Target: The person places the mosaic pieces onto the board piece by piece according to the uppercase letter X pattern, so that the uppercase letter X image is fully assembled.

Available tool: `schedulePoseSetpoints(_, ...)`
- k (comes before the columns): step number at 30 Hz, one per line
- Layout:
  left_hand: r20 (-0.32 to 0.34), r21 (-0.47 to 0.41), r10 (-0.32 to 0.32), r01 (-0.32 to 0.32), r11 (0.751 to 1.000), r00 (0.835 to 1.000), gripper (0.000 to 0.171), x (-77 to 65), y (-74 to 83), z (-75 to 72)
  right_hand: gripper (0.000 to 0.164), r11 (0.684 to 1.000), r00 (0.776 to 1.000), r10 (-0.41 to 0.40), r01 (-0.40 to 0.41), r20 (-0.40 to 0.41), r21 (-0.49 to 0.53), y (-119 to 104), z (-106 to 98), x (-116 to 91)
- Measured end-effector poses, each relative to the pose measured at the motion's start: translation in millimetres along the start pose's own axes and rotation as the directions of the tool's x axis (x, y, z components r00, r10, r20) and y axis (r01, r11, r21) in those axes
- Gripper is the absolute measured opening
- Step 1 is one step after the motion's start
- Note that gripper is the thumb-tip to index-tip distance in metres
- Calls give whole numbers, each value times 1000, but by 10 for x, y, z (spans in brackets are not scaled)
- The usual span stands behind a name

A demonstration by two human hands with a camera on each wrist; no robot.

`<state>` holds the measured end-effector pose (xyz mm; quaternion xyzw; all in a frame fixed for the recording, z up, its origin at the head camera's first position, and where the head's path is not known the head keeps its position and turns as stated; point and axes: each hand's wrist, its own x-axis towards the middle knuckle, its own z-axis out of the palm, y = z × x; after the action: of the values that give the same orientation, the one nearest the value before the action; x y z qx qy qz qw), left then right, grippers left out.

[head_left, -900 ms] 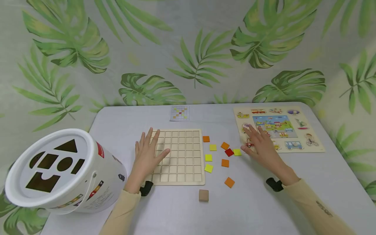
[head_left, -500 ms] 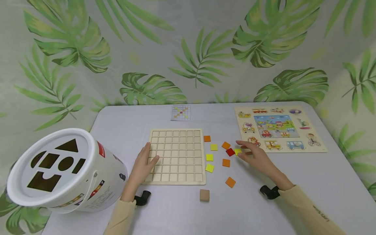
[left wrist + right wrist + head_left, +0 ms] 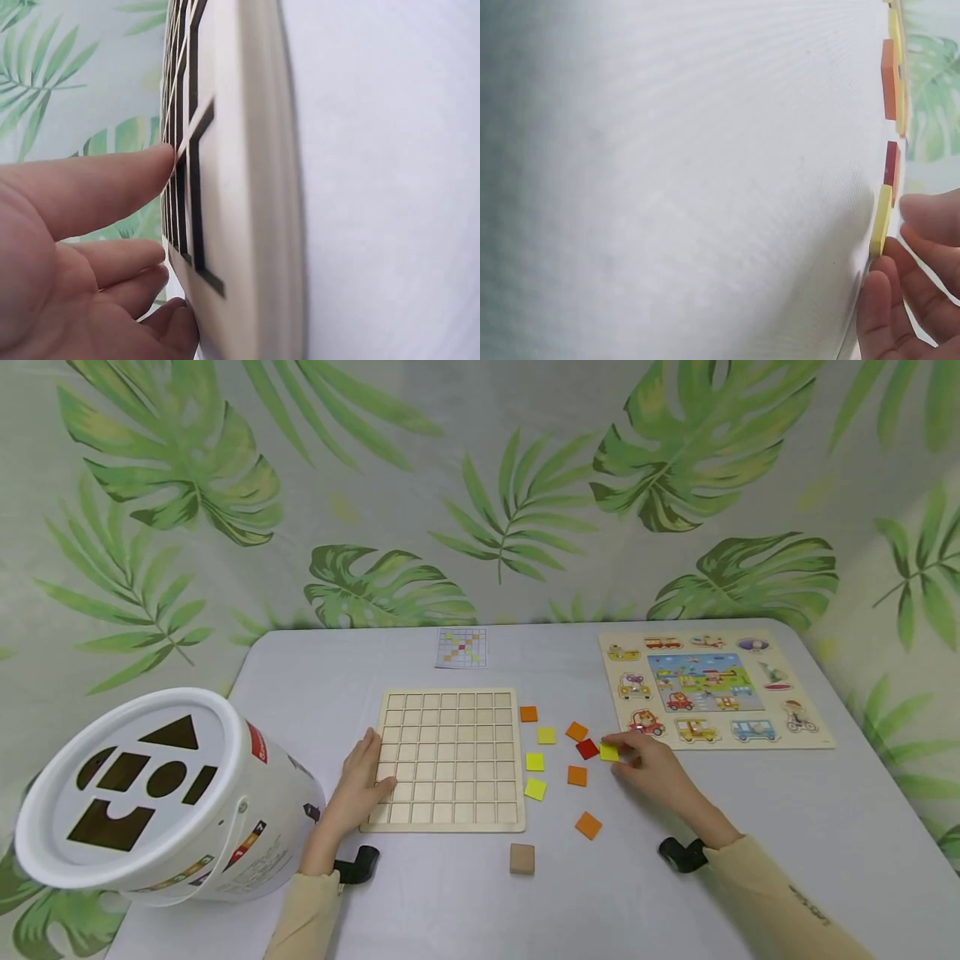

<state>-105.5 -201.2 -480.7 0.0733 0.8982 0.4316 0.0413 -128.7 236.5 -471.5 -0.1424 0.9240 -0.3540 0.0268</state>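
In the head view, a wooden grid board [image 3: 447, 760] lies flat with its squares bare. My left hand [image 3: 358, 781] rests at its left edge. The left wrist view shows the thumb over the grid and the other fingers [image 3: 135, 281] relaxed beside the rim. My right hand [image 3: 656, 772] pinches a yellow square tile [image 3: 609, 752] at its right side, low over the table; thumb and fingertips meet at the tile [image 3: 881, 221] in the right wrist view. Just left of it lies a red tile [image 3: 587, 749]. Several orange [image 3: 577, 776] and yellow tiles [image 3: 535, 762] lie between board and hand.
A small pattern card [image 3: 461, 647] lies behind the board. At the back right is a wooden picture puzzle [image 3: 716, 743]. A white bucket [image 3: 277, 802] with a shape-hole lid stands at left. A brown wooden cube [image 3: 522, 859] sits in front of the board.
My right hand has come down leftward from over the puzzle to the yellow tile, which has shifted slightly. My left hand has drawn back from above the board to its left edge.
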Motion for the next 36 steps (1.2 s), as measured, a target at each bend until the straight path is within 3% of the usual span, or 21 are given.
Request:
schedulePoseSetpoints(15,11,1,7,-7,1000,1000,72,9,-32,-5,23,995,999,-16,19,32,-100,-65,-26,111)
schedulePoseSetpoints(23,3,-7,-17,17,1000,1000,71,10,-18,6,24,995,996,-91,91,6,-43,-274,-20,279)
schedulePoseSetpoints(30,-2,-12,-23,23,1000,1000,71,2,10,-1,25,977,977,-210,209,26,32,-659,204,637)
schedulePoseSetpoints(36,-7,-17,-16,16,1000,1000,71,2,11,1,25,964,964,-240,223,111,148,-964,555,994)
